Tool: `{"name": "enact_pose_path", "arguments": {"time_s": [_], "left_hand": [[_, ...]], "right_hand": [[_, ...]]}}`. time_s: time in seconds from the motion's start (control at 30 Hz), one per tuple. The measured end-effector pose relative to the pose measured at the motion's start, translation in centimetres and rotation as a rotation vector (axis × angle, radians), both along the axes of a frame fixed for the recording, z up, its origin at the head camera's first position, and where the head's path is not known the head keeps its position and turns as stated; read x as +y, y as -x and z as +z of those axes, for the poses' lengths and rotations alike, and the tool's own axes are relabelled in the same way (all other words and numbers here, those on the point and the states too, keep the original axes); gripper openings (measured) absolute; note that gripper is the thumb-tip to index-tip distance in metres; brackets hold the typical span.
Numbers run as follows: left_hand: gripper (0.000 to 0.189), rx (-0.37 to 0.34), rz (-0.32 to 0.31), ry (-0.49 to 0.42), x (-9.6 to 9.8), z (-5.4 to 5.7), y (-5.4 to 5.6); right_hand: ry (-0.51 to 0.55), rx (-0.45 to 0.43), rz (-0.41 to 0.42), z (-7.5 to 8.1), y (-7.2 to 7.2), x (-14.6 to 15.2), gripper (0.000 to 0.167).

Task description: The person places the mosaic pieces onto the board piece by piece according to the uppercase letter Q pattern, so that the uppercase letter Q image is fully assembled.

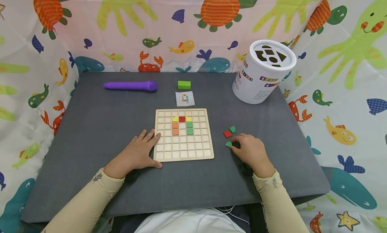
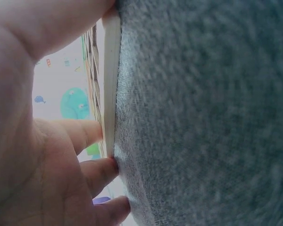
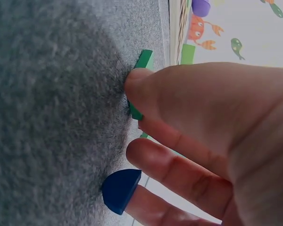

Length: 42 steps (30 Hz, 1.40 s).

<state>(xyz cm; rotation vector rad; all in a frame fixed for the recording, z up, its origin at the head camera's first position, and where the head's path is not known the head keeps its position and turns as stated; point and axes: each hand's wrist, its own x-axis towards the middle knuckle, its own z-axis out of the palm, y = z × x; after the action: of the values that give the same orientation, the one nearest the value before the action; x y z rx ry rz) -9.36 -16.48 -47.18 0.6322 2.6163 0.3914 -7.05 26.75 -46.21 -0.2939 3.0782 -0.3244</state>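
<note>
A wooden grid board (image 1: 183, 147) lies on the grey table, with two yellow pieces, a red square (image 1: 182, 119), two orange squares and two green squares set in its upper cells. My left hand (image 1: 137, 152) rests at the board's left edge, fingers spread along it and thumb by the lower corner. To the right of the board, my right hand (image 1: 249, 150) pinches a green quarter-round piece (image 3: 144, 59) at the tabletop. Beneath that hand's other fingers sits a dark blue rounded piece (image 3: 121, 190). A loose red square (image 1: 227, 134) and another green piece (image 1: 232, 129) lie just beyond.
Behind the board are a small pattern card (image 1: 185, 98) and a green block (image 1: 184, 85). A purple microphone-shaped stick (image 1: 130, 86) lies back left. The white tub (image 1: 257, 82) with shape-cut lid stands back right. Printed cloth (image 1: 121, 48) hangs around the table.
</note>
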Motion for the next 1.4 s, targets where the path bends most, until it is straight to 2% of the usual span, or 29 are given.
{"name": "enact_pose_path", "arguments": {"time_s": [0.17,0.47,0.67,1.0,1.23,1.4], "left_hand": [[0.124,-0.008,0.004,-0.003,0.0,-0.1,0.0],[0.124,-0.008,-0.005,-0.007,0.0,-0.1,0.0],[0.124,-0.010,-0.011,-0.002,0.0,-0.1,0.0],[0.123,0.006,-0.005,-0.006,-0.2,-0.1,0.2],[0.124,-0.003,-0.004,-0.002,-0.1,-0.3,0.2],[0.125,-0.005,-0.002,0.000,-0.2,-0.4,0.2]], "right_hand": [[0.016,0.001,0.003,-0.2,-0.2,0.0,0.021],[0.028,0.064,0.006,-0.5,0.0,0.0,0.020],[0.020,0.062,-0.001,-0.7,0.2,0.1,0.021],[0.073,-0.032,-0.016,-0.4,0.2,0.4,0.027],[0.111,-0.109,-0.023,-0.2,-0.3,1.3,0.036],[0.100,-0.092,-0.012,-0.4,-0.3,1.0,0.038]]}}
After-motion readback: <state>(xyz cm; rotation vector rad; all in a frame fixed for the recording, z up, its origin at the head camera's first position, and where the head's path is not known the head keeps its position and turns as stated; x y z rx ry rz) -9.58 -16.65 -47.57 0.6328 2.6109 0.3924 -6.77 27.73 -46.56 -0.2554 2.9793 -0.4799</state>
